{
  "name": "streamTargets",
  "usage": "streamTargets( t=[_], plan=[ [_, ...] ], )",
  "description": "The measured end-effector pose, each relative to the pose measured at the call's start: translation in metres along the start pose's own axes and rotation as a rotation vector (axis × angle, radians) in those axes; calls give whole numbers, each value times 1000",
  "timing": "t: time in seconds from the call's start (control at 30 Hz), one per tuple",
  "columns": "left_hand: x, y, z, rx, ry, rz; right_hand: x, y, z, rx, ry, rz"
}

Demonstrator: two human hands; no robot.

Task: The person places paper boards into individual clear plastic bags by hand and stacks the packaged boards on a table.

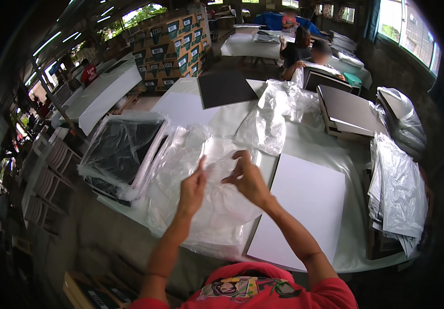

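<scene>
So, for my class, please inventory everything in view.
Tables: several, white, centre and background
Plastic sheets: several, clear, front middle
Board: one, white, front right
Bare panel: one, black, far edge
Wrapped panel: at least one, black, left
Crumpled plastic: uncounted, clear, far middle
Panel stack: one, brownish, far right
Plastic pile: one, silvery, right
Carton stack: one, brown and green, back left
Chairs: several, pale, left
People: four or more, varied clothing, background
Left hand: one, bare, over plastic
Right hand: one, bare, over plastic

Plastic film (221, 213) is colourless, board (309, 198) white, shirt (255, 299) red.
</scene>
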State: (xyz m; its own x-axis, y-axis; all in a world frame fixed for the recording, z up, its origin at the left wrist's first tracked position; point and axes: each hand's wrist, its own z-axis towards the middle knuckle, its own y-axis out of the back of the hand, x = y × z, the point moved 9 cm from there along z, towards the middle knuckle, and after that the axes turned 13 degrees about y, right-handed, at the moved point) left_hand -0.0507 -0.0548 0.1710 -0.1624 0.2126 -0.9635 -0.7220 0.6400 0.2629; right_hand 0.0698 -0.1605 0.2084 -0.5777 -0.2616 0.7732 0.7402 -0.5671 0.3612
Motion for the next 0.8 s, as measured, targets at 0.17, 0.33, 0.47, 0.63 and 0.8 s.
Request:
streamTargets(
  t=[0.17,0.33,0.47,0.63,0.8],
  plan=[
    [57,163,71,-431,-60,551,-68,157,-38,-454,12,-330],
    [110,321,121,-801,303,1052,-171,366,-175,-1020,-91,-134],
    [112,309,165,-825,383,1123,-177,476,-310,-1582,-315,-371],
    [86,261,212,-858,360,1137,-135,494,-336,-1512,-173,-279],
    [26,85,248,-370,-63,810,-63,328,-157,-743,-13,5]
  ],
)
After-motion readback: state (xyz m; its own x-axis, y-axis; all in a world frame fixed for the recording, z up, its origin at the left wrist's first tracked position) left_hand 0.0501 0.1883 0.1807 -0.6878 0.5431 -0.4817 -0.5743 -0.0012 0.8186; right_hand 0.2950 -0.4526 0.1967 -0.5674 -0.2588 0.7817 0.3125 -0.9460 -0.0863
